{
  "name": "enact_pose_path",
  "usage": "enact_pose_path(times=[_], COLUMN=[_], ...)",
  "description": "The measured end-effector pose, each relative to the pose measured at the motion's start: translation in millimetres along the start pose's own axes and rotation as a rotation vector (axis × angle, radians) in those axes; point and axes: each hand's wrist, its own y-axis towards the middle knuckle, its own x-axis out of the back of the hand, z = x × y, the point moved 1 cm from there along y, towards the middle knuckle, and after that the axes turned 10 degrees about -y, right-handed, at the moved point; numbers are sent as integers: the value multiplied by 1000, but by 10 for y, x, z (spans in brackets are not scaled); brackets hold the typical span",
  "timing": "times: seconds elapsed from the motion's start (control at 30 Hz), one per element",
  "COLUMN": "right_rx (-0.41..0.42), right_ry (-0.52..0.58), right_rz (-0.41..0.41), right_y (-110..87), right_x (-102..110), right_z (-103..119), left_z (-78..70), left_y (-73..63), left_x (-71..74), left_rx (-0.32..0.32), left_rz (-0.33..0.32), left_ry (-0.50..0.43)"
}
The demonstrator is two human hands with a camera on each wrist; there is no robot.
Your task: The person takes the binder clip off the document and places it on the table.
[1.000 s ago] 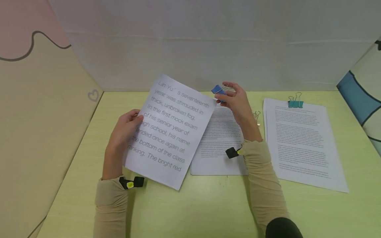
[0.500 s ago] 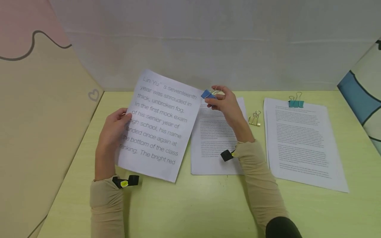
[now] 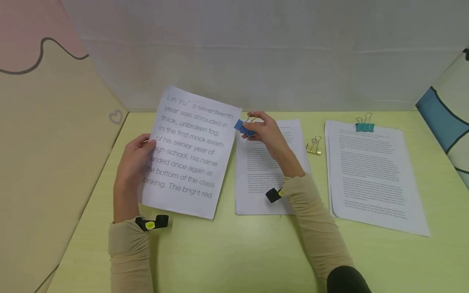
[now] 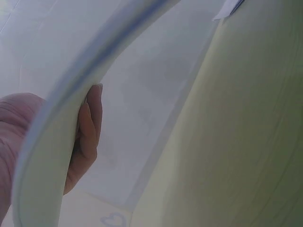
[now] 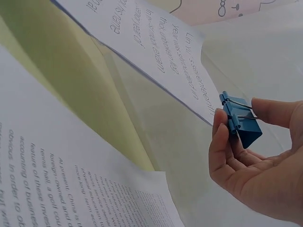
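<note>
In the head view my left hand (image 3: 132, 160) grips the left edge of a large-print paper stack (image 3: 185, 158), thumb on the printed face. The left wrist view shows the sheets (image 4: 45, 161) bowed, with the fingers behind them. My right hand (image 3: 270, 136) holds a blue binder clip (image 3: 244, 128) at the stack's upper right corner. In the right wrist view the clip (image 5: 242, 120) is pinched between thumb and fingers by its wire handles. Its mouth faces the corner of the sheets; whether it touches them I cannot tell.
A small-print paper stack (image 3: 264, 175) lies under the right forearm. Right of it sits a gold binder clip (image 3: 314, 145). Farther right lies another stack (image 3: 373, 179) with a teal binder clip (image 3: 365, 127) on its top edge. A pale wall (image 3: 234, 73) rises behind the table.
Both hands have moved left, carrying the large-print stack and the blue binder clip. The stack has turned more upright, and the right hand has come lower. The gold clip now shows fully.
</note>
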Motion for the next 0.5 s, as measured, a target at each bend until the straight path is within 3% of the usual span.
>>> enact_pose_path(times=[0.23,0.5], right_rx=[-9,-55], right_ry=[4,-38], right_rz=[59,81], right_y=[0,0], right_x=[-121,-252], right_z=[-56,-109], left_z=[36,101], left_y=[13,45], left_x=[83,138], left_rx=[42,40], left_rz=[-54,-67], left_ry=[33,16])
